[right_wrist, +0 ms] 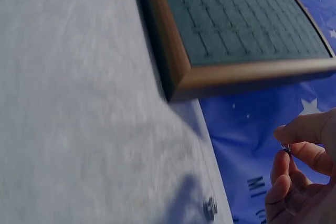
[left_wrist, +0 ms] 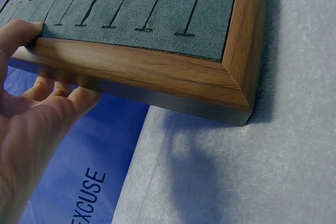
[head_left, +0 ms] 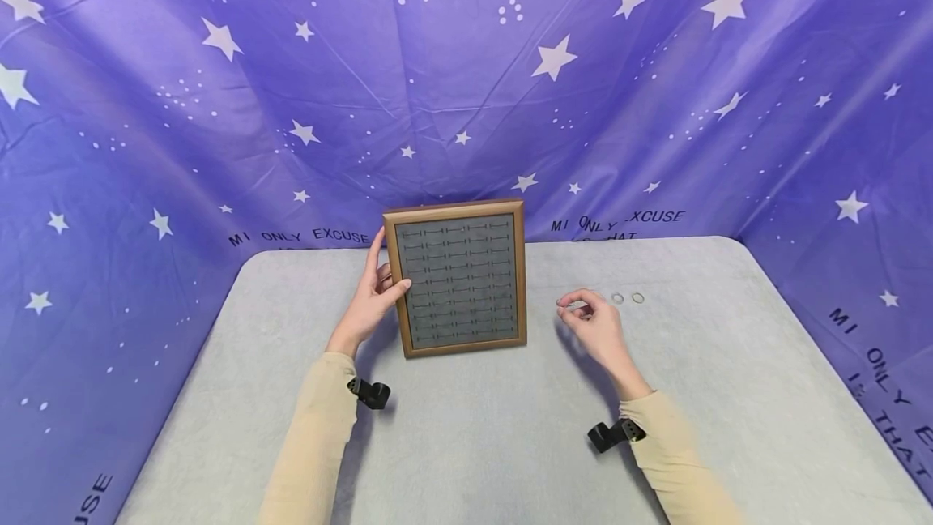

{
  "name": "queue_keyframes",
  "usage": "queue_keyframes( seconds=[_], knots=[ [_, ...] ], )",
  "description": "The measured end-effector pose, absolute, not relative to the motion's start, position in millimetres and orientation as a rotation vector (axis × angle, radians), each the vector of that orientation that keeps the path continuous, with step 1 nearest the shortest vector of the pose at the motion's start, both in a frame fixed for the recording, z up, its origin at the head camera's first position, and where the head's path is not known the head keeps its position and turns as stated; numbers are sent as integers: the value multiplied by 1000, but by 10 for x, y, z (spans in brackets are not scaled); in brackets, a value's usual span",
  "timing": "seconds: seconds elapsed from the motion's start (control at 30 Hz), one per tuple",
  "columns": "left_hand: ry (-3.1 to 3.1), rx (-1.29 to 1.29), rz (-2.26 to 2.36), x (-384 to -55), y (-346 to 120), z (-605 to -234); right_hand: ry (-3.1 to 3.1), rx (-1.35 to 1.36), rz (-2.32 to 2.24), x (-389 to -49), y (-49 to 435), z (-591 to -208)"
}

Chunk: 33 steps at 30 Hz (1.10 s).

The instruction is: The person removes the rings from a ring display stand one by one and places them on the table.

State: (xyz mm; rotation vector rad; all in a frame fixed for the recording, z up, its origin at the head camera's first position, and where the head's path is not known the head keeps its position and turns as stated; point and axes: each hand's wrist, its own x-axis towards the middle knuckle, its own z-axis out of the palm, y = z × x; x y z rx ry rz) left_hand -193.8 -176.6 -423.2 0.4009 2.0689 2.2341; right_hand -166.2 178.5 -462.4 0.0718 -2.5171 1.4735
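Observation:
A ring display tray (head_left: 461,278) with a brown wooden frame and a dark grey-green slotted insert stands tilted up on the table. My left hand (head_left: 370,304) grips its left side, thumb over the front of the frame and fingers behind, as the left wrist view also shows. To the right of the tray and apart from it, my right hand (head_left: 594,326) pinches a small shiny ring (right_wrist: 285,147) between thumb and fingertips; the fingers hide most of it. Beyond that hand lie a silvery ring (head_left: 617,298) and a gold-toned ring (head_left: 637,298). No rings show in the tray's slots.
A pale grey cloth-like surface covers the table (head_left: 466,436). Purple-blue curtains (head_left: 466,87) with white stars and lettering hang behind it and at both sides. Each wrist wears a small black camera, such as the left camera (head_left: 373,394).

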Motion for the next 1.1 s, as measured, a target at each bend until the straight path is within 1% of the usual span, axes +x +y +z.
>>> queue_keyframes(
  seconds=[0.23,0.5,1.1],
  knots=[
    [2067,403,2233,-1943,-1768,-4247,-2567,28,1414,-1696,1999,-4691],
    [2061,410,2251,-2054,-1811,-4430,-2575,-10,1389,-1712,2180,-4758],
    [2086,446,2246,-2058,-1821,-4459,-2632,-46,1235,-1773,2557,-4870]
  ],
)
